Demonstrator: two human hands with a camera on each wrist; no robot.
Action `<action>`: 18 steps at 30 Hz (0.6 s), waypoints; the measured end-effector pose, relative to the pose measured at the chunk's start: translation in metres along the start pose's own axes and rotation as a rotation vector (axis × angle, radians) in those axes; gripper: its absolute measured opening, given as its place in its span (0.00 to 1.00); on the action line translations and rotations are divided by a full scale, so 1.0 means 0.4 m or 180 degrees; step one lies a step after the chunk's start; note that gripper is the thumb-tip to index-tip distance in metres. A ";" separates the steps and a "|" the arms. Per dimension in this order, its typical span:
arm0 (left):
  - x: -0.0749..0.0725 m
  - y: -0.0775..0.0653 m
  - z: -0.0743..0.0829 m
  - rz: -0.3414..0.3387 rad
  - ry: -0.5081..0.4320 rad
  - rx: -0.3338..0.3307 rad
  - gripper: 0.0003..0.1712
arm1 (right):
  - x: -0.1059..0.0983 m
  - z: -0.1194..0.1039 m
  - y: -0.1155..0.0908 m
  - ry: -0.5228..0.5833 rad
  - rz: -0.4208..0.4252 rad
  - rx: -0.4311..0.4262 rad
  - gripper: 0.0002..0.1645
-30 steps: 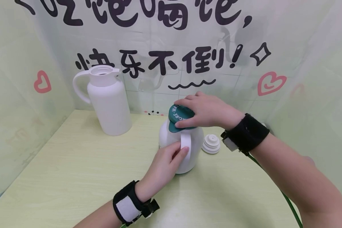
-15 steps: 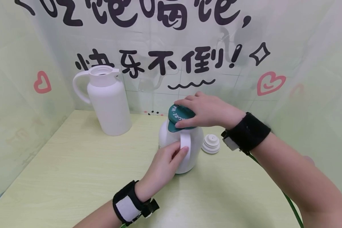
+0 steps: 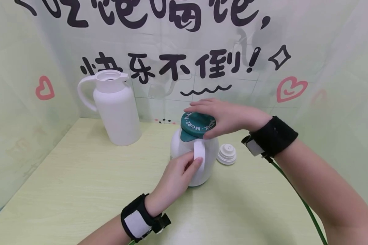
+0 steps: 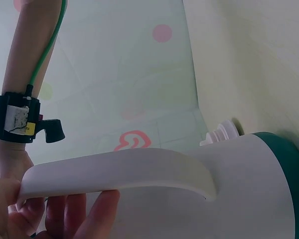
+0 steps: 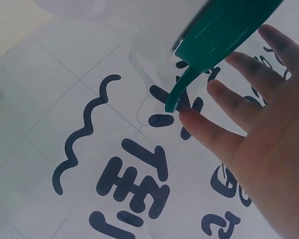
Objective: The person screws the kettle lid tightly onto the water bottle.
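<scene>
A small white thermos jug (image 3: 211, 156) with a green base (image 4: 285, 167) stands upright on the table. Its green lid (image 3: 194, 125), printed with white lettering, sits on top. My left hand (image 3: 174, 177) grips the jug's white handle (image 4: 119, 172), the fingertips showing below it in the left wrist view. Over the lid's right side hovers my right hand (image 3: 230, 115), fingers spread and extended, thumb near the front rim. In the right wrist view those fingers (image 5: 214, 137) lie alongside the lid's edge and its spout flap (image 5: 182, 89), not curled round it.
Just right of the jug lies a white ridged stopper (image 3: 227, 154). A taller white thermos jug (image 3: 118, 112) with an uncovered top stands at the back left of the pale wooden table (image 3: 79, 177). Printed curtains enclose the back and sides. A green cable (image 3: 303, 200) runs along the right arm.
My right hand has loosened from the green lid and shifted slightly to the right, so more of the lettering shows. The left hand and the jug have stayed in place.
</scene>
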State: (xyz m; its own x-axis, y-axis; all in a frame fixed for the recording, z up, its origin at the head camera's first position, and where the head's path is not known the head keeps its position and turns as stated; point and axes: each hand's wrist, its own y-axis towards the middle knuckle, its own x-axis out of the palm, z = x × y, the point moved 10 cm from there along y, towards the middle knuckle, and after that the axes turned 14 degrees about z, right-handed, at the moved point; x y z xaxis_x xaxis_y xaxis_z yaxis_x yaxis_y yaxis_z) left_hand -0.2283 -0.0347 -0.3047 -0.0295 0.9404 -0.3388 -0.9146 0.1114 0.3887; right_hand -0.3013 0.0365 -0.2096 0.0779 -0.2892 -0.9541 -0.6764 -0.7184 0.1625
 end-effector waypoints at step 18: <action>0.001 0.001 -0.004 -0.0027 0.0019 -0.0005 0.14 | 0.025 -0.009 0.016 0.0200 -0.0264 -0.0021 0.46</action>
State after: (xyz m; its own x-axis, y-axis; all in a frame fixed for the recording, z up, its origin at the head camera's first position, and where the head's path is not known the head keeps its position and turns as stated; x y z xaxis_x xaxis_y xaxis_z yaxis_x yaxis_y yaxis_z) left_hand -0.2291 -0.0347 -0.3060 -0.0243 0.9375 -0.3472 -0.9155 0.1187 0.3844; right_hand -0.3022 0.0269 -0.2174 0.1793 -0.2676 -0.9467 -0.6609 -0.7456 0.0856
